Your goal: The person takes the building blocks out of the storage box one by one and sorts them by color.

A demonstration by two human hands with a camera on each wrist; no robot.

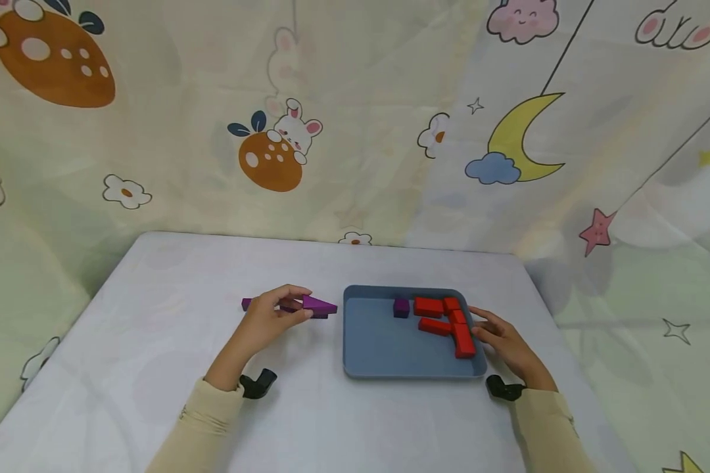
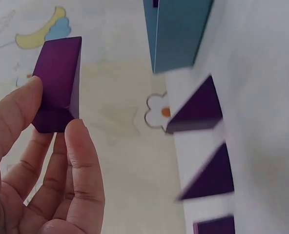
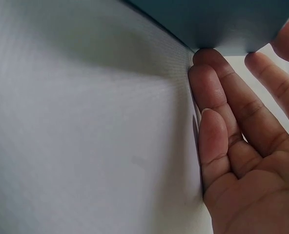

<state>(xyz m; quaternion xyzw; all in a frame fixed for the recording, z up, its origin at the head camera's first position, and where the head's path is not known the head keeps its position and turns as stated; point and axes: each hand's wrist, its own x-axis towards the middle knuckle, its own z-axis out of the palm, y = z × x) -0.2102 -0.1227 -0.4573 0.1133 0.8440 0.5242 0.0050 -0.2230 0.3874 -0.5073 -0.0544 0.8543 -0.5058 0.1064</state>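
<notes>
Left hand [image 1: 270, 320] pinches a purple block [image 2: 58, 85] between thumb and fingertips, clear of the table [image 1: 154, 368]. Just beyond its fingers lie loose purple wedges [image 2: 199, 108]. Right hand [image 1: 505, 341], fingers straight, rests against the tray [image 3: 217, 22] wall; red blocks [image 1: 448, 320] sit just past them. Risk: the light pinch could let the block slip onto the wedges and scatter them.

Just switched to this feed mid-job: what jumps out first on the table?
The blue tray in the middle of the table, with red blocks clustered at its right side and one purple cube at its back. To its left, the left hand pinches a purple block above more purple pieces, while the right hand rests against the tray's right edge.
</notes>
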